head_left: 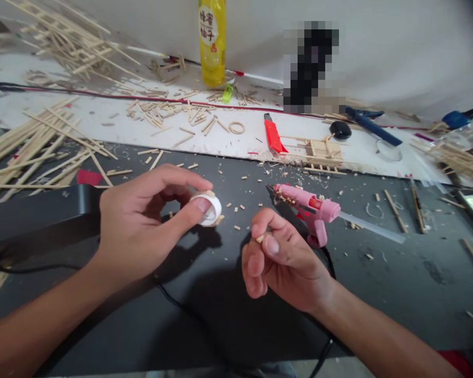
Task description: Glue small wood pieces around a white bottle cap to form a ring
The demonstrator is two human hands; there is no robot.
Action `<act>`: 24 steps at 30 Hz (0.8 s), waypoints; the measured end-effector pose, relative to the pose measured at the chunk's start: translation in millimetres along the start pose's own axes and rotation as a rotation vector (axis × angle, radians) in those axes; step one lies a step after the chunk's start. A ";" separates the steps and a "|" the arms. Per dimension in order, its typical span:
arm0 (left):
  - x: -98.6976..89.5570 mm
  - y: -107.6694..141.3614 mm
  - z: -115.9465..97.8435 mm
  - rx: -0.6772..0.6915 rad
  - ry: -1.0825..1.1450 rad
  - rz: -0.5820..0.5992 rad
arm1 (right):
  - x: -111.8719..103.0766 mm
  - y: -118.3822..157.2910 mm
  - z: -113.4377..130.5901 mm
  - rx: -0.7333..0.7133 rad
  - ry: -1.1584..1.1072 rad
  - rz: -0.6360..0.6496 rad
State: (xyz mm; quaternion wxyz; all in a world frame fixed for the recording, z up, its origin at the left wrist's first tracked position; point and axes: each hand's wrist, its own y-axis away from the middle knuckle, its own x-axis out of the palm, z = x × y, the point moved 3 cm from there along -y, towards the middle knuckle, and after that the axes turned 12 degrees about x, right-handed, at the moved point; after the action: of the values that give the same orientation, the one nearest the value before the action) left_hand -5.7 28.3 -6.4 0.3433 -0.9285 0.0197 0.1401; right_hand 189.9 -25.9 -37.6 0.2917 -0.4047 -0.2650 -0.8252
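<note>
My left hand (pixel 153 210) holds a white ring-shaped cap (pixel 213 211) between thumb and fingers, with small wooden pieces on its outer side. To its right, my right hand (pixel 279 252) pinches a tiny wooden piece (pixel 259 238) between thumb and index finger. The two hands are apart, both above the dark tabletop (pixel 228 294). Just beyond my right hand lies a pink glue gun (pixel 309 205) with a clear glue stick in its back end. Several short wooden bits (pixel 237 228) are scattered between the hands.
Thin wooden sticks (pixel 43 142) are piled at the left. A yellow bottle (pixel 213 42) stands at the back. A red cutter (pixel 274 135), a small wooden structure (pixel 325 152) and blue pliers (pixel 372 126) lie on the white strip. Black cables cross the dark tabletop.
</note>
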 end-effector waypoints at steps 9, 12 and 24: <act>0.3 6.0 -4.5 0.058 0.025 0.064 | -1.3 -4.2 0.6 -0.125 0.060 -0.145; 2.0 8.4 -6.0 0.126 0.027 0.121 | -1.2 -2.9 2.6 -0.148 0.064 -0.195; 4.2 10.5 -12.9 0.144 -0.087 0.233 | -2.7 -0.5 5.0 -0.159 0.091 -0.265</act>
State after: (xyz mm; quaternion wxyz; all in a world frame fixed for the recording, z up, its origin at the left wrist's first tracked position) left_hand 0.1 12.2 -4.8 0.3909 -0.8860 0.1225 0.2170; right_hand 193.5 -21.5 -37.2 0.1590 -0.3500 -0.2366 -0.8923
